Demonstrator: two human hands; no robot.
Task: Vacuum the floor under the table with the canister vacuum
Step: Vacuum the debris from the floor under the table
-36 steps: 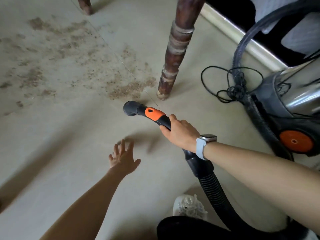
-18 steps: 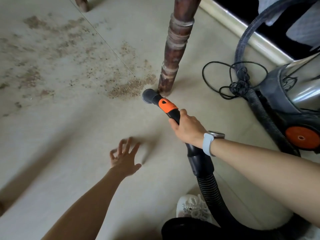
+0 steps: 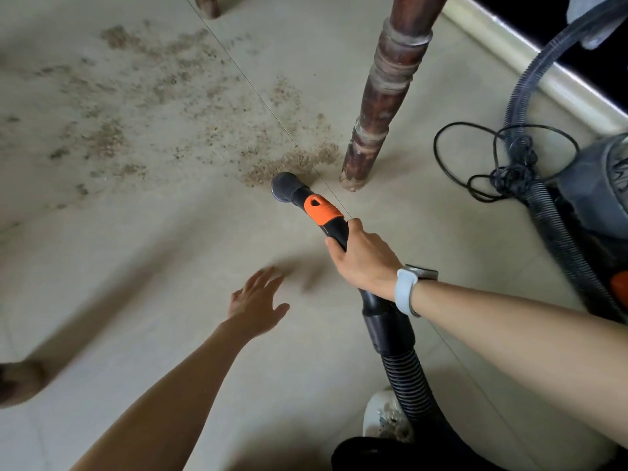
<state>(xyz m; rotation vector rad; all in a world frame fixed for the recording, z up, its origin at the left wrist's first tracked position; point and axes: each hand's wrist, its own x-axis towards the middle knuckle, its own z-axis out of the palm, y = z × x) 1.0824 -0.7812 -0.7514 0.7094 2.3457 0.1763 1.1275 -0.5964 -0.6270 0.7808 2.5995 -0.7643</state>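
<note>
My right hand point(image 3: 365, 258) grips the black and orange vacuum handle point(image 3: 323, 212). Its round nozzle point(image 3: 284, 186) sits at the near edge of a heap of brown crumbs point(image 3: 292, 161) on the pale tiled floor. The black ribbed hose point(image 3: 406, 379) runs back from the handle past my wrist. My left hand point(image 3: 256, 302) hovers over the bare floor, fingers spread, holding nothing. The grey canister vacuum point(image 3: 598, 195) stands at the right edge. More crumbs point(image 3: 112, 137) are scattered over the floor to the left.
A turned dark wooden table leg point(image 3: 380, 107) stands just right of the nozzle; another leg point(image 3: 207, 5) shows at the top. A tangled black power cord point(image 3: 506, 164) lies beside the canister. A pale baseboard point(image 3: 530, 62) runs along the right. A white shoe point(image 3: 384, 416) is near the hose.
The nozzle has swung from the bare floor to the table leg's foot, then left along the heap's edge. My left hand's fingers have turned rightward.
</note>
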